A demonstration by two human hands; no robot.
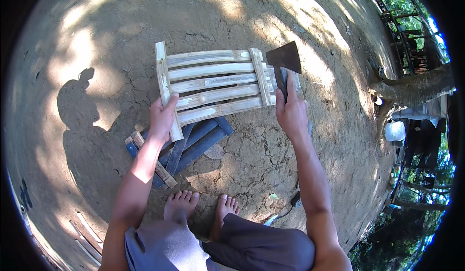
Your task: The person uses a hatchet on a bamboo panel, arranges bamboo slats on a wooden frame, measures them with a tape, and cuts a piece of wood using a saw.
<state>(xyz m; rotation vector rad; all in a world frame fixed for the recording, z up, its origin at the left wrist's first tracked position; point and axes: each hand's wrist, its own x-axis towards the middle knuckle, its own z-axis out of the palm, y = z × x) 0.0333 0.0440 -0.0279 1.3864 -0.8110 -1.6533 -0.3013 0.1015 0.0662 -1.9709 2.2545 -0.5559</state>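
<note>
At the far left, toward 8 o'clock, thin pale strips [89, 229] lie on dry brown earth [193, 23], pointing roughly from 11 to 5 o'clock. Farther right, a dark blue-grey slatted piece with pale wooden strips at its left end [199, 148] rests on the ground below the left forearm; its long slats run from 7 toward 2 o'clock.

The left hand [162, 118] is closed around the lower part of a crosspiece, thumb on top, the other fingers mostly hidden behind. It holds a pale slatted frame of split bamboo [213, 83], which sits just above the picture's centre, toward 11 o'clock. The frame's long axis runs from 9 toward 3 o'clock, its right end tipped slightly up. Five gently curved slats follow that axis; two crosspieces cut across from 12 toward 6 o'clock, leaning a little to 5. Slat ends jut past the right crosspiece.

Beside them, a small dark metal hatchet [284, 58] stands with its head at 12 o'clock and its broad edge facing 3. The right hand [292, 111] is wrapped round its handle, index finger stretched along it. Any marking on the blade is too small to tell. At 3 o'clock, a white bundle [395, 131] sits below a thick brown tree trunk [421, 89].
</note>
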